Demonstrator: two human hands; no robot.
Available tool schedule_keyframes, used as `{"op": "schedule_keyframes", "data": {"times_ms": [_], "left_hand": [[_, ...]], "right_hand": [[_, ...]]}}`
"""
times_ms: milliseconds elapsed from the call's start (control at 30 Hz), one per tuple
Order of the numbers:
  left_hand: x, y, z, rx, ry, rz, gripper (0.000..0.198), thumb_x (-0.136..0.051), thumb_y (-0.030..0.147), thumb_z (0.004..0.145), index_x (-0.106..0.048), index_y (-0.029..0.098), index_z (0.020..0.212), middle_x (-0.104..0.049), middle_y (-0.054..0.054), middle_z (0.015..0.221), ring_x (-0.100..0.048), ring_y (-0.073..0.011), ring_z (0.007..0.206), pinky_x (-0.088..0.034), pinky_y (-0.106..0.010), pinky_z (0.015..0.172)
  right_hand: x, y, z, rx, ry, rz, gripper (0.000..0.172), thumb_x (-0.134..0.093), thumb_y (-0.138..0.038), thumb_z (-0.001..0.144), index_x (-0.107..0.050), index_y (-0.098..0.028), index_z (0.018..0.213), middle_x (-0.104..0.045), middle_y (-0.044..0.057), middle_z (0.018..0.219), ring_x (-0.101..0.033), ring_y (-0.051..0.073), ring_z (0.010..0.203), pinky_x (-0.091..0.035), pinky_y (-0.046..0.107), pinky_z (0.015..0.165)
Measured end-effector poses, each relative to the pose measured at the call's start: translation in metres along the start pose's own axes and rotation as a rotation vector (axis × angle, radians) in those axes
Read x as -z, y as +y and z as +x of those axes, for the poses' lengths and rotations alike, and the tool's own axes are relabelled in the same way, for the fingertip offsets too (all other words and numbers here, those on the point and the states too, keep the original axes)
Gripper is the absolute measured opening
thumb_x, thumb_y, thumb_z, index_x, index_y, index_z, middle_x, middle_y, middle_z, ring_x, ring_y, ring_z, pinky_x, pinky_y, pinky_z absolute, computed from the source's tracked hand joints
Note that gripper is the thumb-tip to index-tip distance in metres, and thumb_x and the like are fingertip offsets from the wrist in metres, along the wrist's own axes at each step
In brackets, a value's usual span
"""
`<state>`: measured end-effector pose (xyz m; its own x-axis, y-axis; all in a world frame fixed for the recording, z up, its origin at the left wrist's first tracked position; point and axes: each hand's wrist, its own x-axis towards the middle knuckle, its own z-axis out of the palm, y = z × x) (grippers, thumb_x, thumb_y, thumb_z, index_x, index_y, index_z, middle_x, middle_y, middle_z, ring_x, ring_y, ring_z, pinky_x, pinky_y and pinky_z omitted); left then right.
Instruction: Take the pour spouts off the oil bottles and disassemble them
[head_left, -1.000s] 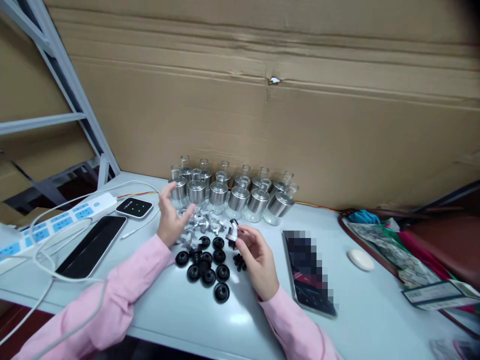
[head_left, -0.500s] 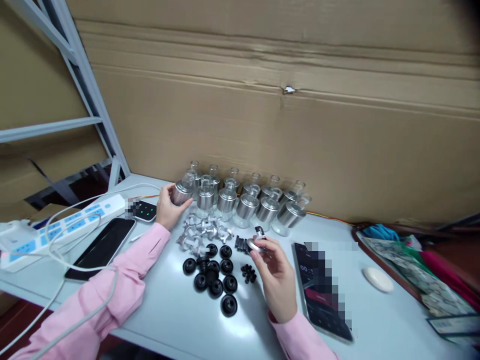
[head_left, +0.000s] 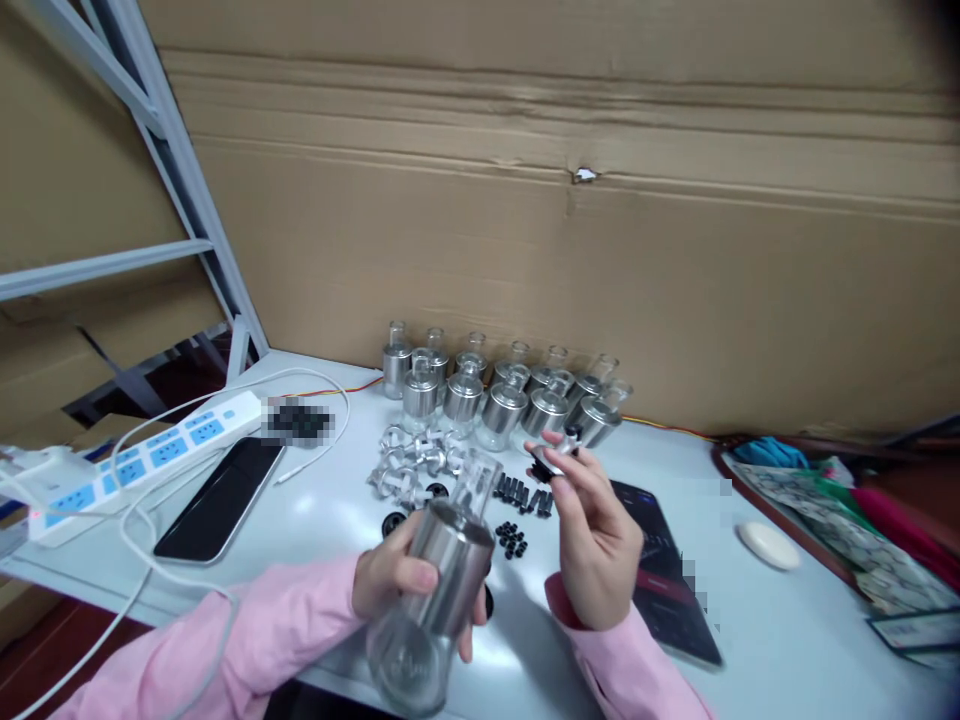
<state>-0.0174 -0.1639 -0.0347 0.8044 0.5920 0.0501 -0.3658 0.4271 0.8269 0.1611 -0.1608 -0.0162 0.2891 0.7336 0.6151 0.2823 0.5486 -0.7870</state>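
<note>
My left hand (head_left: 401, 575) is wrapped round a glass bottle with a metal sleeve (head_left: 454, 560), tilted with its neck up and to the right, near the front edge. In my right hand (head_left: 596, 540) a small metal and black stopper (head_left: 551, 460) is pinched between the fingers, to the right of the bottle neck. Behind both hands stand several more sleeved bottles (head_left: 502, 408) in two rows. Clear and silver fittings (head_left: 397, 478) lie in a pile beyond my left hand. Small black tubes (head_left: 514, 492) and tiny black caps (head_left: 511, 540) lie between the hands. Black round discs (head_left: 392, 524) are mostly hidden behind the held bottle.
On the left are a power strip (head_left: 165, 452), white cables and a dark phone (head_left: 221, 500). A tablet-like device (head_left: 671, 580) lies right of my right hand, with a white oval object (head_left: 769, 545) beyond. Cardboard (head_left: 525, 250) stands behind the table.
My left hand has brought the bottle from the left end of the rows to the front, over the black discs. My right hand has moved slightly right and up with the stopper.
</note>
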Motion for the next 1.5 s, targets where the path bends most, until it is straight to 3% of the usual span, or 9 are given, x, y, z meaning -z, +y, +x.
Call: {"op": "schedule_keyframes", "data": {"times_ms": [67,233,467,633,733,867,1067,1367,1500], "left_hand": [[0.002,-0.012,-0.003,0.017,0.004,-0.042,0.043,-0.072,0.041,0.055,-0.06,0.008,0.079,-0.063,-0.01,0.065,-0.062,-0.0194,0.05,-0.046,-0.024,0.042],[0.014,-0.029,-0.001,0.013,0.036,-0.178,0.045,-0.073,0.036,0.056,-0.059,0.007,0.087,-0.065,-0.01,0.068,-0.065,-0.0219,0.055,-0.048,-0.025,0.045],[0.016,-0.028,0.002,0.058,0.035,-0.113,0.04,-0.074,0.036,0.055,-0.061,0.007,0.08,-0.065,-0.01,0.066,-0.065,-0.0213,0.055,-0.05,-0.024,0.046],[0.016,-0.03,0.0,0.066,0.059,-0.064,0.041,-0.073,0.036,0.056,-0.06,0.008,0.084,-0.065,-0.009,0.067,-0.066,-0.0213,0.056,-0.049,-0.024,0.046],[0.019,-0.032,0.0,0.053,0.036,-0.045,0.041,-0.072,0.035,0.058,-0.06,0.008,0.086,-0.066,-0.01,0.07,-0.066,-0.0219,0.058,-0.049,-0.023,0.046],[0.02,-0.032,0.0,0.039,0.022,-0.056,0.041,-0.071,0.034,0.06,-0.059,0.009,0.09,-0.066,-0.009,0.069,-0.066,-0.0209,0.059,-0.048,-0.022,0.045],[0.016,-0.028,-0.001,0.096,0.022,-0.06,0.038,-0.071,0.035,0.056,-0.062,0.007,0.08,-0.063,-0.008,0.065,-0.064,-0.0194,0.055,-0.048,-0.023,0.045],[0.011,-0.025,-0.002,0.106,0.0,-0.112,0.035,-0.066,0.035,0.057,-0.061,0.005,0.075,-0.062,-0.01,0.063,-0.064,-0.0206,0.052,-0.047,-0.024,0.043],[0.007,-0.021,-0.001,0.06,-0.009,-0.164,0.037,-0.065,0.036,0.06,-0.058,0.006,0.081,-0.062,-0.009,0.063,-0.063,-0.0203,0.05,-0.048,-0.024,0.042]], "right_hand": [[-0.007,-0.002,0.005,-0.018,0.023,0.033,0.019,-0.055,-0.023,0.081,-0.065,-0.024,0.097,-0.066,0.005,0.099,-0.056,0.022,0.104,-0.034,0.046,0.098],[-0.017,0.006,0.007,-0.185,0.011,0.16,0.023,-0.058,-0.03,0.08,-0.063,-0.024,0.101,-0.066,0.005,0.1,-0.062,0.017,0.087,-0.048,0.034,0.079],[-0.017,0.0,0.001,-0.329,-0.13,0.383,0.021,-0.059,-0.027,0.079,-0.065,-0.027,0.099,-0.063,0.004,0.11,-0.06,0.019,0.099,-0.046,0.035,0.088],[-0.015,-0.006,-0.001,-0.258,-0.18,0.292,0.02,-0.061,-0.027,0.077,-0.068,-0.026,0.096,-0.067,0.005,0.1,-0.057,0.019,0.103,-0.045,0.035,0.091],[-0.011,-0.006,-0.001,-0.225,-0.275,0.326,0.025,-0.065,-0.025,0.073,-0.068,-0.026,0.098,-0.064,0.006,0.101,-0.057,0.019,0.101,-0.046,0.033,0.09],[-0.008,-0.003,-0.001,-0.301,-0.411,0.445,0.046,-0.074,-0.019,0.064,-0.063,-0.029,0.107,-0.055,0.005,0.112,-0.058,0.02,0.1,-0.048,0.033,0.087],[-0.006,-0.003,0.002,-0.436,-0.449,0.504,0.043,-0.076,-0.017,0.061,-0.067,-0.032,0.099,-0.055,0.001,0.095,-0.06,0.018,0.092,-0.053,0.027,0.075],[-0.007,-0.008,0.005,-0.275,-0.378,0.339,0.026,-0.074,-0.021,0.064,-0.071,-0.029,0.089,-0.056,-0.001,0.075,-0.056,0.009,0.065,-0.048,0.017,0.057],[-0.007,-0.004,0.0,-0.184,-0.363,0.243,0.026,-0.066,-0.025,0.074,-0.068,-0.028,0.099,-0.062,0.003,0.088,-0.06,0.013,0.076,-0.052,0.023,0.067]]}}
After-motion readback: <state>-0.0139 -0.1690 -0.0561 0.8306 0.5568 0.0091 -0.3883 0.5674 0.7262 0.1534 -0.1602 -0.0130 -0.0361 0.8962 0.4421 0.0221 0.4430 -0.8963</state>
